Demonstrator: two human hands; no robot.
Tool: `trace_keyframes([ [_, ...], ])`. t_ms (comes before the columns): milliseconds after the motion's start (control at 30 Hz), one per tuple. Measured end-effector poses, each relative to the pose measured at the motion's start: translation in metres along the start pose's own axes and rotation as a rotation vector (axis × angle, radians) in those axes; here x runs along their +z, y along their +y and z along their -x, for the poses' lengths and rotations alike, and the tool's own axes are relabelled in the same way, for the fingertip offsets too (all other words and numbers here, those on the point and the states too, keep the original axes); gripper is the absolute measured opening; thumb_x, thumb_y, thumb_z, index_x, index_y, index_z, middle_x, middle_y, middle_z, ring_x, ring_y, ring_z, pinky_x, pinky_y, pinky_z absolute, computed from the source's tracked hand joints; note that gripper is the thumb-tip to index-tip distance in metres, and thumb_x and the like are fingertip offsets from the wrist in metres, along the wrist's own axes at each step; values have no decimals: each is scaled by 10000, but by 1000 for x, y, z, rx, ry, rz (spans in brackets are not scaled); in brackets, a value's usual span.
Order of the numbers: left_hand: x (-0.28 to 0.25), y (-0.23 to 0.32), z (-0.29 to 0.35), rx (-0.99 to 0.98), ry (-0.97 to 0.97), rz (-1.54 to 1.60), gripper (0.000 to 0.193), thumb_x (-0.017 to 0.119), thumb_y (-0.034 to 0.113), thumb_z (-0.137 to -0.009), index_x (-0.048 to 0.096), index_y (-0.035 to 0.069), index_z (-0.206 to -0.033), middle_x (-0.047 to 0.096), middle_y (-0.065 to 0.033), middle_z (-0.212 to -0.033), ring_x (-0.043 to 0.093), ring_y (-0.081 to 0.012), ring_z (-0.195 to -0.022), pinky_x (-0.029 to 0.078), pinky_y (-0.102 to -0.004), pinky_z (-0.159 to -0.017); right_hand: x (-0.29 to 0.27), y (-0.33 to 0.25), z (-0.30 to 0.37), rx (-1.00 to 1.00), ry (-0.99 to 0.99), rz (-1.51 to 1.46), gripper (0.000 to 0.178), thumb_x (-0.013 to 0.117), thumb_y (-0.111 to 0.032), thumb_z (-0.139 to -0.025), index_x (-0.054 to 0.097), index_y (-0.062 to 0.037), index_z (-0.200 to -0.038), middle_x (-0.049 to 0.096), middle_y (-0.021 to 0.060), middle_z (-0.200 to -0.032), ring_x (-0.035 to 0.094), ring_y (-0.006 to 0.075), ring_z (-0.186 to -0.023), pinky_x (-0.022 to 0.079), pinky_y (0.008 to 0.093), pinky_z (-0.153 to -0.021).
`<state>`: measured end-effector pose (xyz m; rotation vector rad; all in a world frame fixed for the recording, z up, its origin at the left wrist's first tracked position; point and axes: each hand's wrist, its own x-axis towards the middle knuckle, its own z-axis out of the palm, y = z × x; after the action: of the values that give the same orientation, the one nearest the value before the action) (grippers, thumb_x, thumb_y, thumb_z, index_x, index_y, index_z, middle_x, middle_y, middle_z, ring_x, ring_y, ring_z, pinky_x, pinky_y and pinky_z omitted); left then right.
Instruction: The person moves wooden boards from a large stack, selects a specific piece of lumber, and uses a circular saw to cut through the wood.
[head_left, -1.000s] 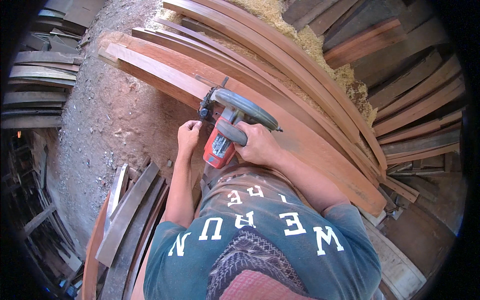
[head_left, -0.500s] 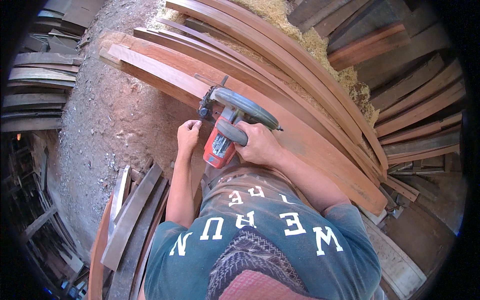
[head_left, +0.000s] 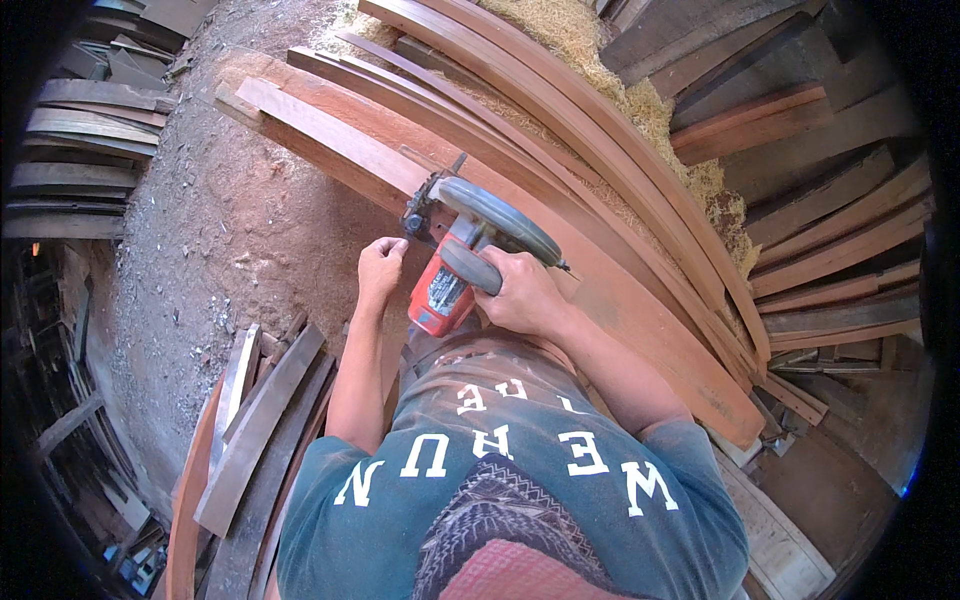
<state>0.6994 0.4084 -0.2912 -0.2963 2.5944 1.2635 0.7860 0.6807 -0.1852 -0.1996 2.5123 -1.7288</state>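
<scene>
My right hand (head_left: 525, 290) is wrapped round the rear handle of a red and grey circular saw (head_left: 440, 292). The saw rests on a narrow plank (head_left: 330, 140), which lies along the near edge of a wide reddish board (head_left: 660, 350). The saw's round guard hides its blade. To the left of the saw, my left hand (head_left: 381, 268) is raised with its fingers curled in, apart from the saw body. Whatever those fingers might hold is hidden. A short end of pale wood (head_left: 565, 284) shows just right of the guard.
Long curved planks (head_left: 560, 110) lie beyond the board, with pale shavings (head_left: 640, 105) behind them. More timber is stacked at right (head_left: 850, 240) and far left (head_left: 90, 120). Offcuts (head_left: 260, 430) lean at lower left, beside a dusty floor (head_left: 230, 240) strewn with chips.
The whole view has shifted slightly. The saw and my right hand have moved a little along the plank, and the pale wood end now shows behind the guard. My left hand remains curled beside the saw.
</scene>
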Motion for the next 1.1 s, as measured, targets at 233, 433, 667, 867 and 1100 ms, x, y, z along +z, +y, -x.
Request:
trace_keyframes([
  [233,-3,-2,-6,-3,-6,16,233,697,220,-948,757,-4,-974,706,-26,-786,604,-96,-731,486,-299,-688,3,-2,-5,28,11,17,282,704,-118,-782,667,-29,-1047,701,270,-876,679,467,-873,539,527,-781],
  [433,-5,-5,-11,-22,-8,6,238,690,208,-954,758,-12,-1015,732,-44,-838,632,-115,-763,503,-305,-724,6,1,-7,19,14,27,277,698,-116,-780,664,-27,-1040,699,270,-872,679,467,-871,540,534,-771],
  [667,-10,-5,-18,-1,-23,-11,252,682,218,-956,758,-12,-1025,751,-68,-881,652,-129,-807,513,-312,-762,11,3,-14,4,21,29,261,697,-112,-779,657,-23,-1021,696,271,-868,676,470,-866,535,541,-759],
  [867,-15,-6,-27,26,-14,5,244,686,214,-957,758,-11,-1020,751,-61,-886,655,-127,-814,511,-308,-768,13,2,-21,-2,24,17,264,705,-106,-773,659,-16,-1016,694,273,-857,679,469,-854,537,533,-757],
  [1100,-16,-4,-30,7,-7,51,225,687,199,-961,756,-9,-1011,741,-45,-866,637,-117,-789,503,-301,-748,16,4,-27,42,-10,-6,276,711,-114,-771,665,-16,-1024,696,267,-851,680,466,-853,539,527,-767],
])
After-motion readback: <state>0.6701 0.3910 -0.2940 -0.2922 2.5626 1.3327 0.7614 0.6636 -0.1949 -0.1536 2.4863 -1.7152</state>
